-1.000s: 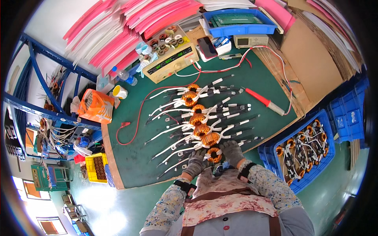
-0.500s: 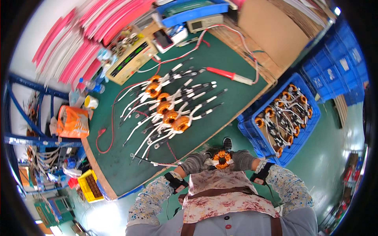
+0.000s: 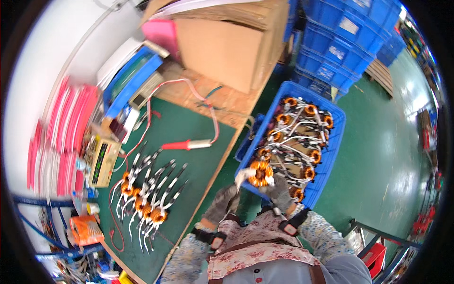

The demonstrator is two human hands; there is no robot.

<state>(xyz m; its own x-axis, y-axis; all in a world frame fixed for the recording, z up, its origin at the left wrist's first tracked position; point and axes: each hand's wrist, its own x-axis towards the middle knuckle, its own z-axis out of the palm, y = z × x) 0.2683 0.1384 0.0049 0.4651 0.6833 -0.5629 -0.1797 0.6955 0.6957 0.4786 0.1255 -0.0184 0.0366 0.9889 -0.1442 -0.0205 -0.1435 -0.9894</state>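
Note:
A toroidal coil (image 3: 260, 181) wound with copper wire is held up in front of me, over the near left corner of the blue crate (image 3: 337, 142). My left hand (image 3: 222, 202), in a grey glove, is closed on the coil's white-sleeved lead (image 3: 243, 176). At the coil's lower right side, my right hand (image 3: 282, 195), also gloved, grips it; its fingertips are partly hidden. Inside the crate lie several similar coils (image 3: 309, 173) with white and black leads, on brown cardboard. More coils (image 3: 139, 203) sit in a row on the green table (image 3: 189, 163) to the left.
On the table are a red-and-white probe (image 3: 187, 144) with its cable and a meter (image 3: 104, 161). Cardboard sheets (image 3: 217, 52) stand at the back. Stacked blue crates (image 3: 331, 47) rise beyond the coil crate. An orange bag (image 3: 86, 230) sits at the left.
My view has turned right toward the crate. Both hands have carried the coil from in front of my apron forward to the crate's near edge.

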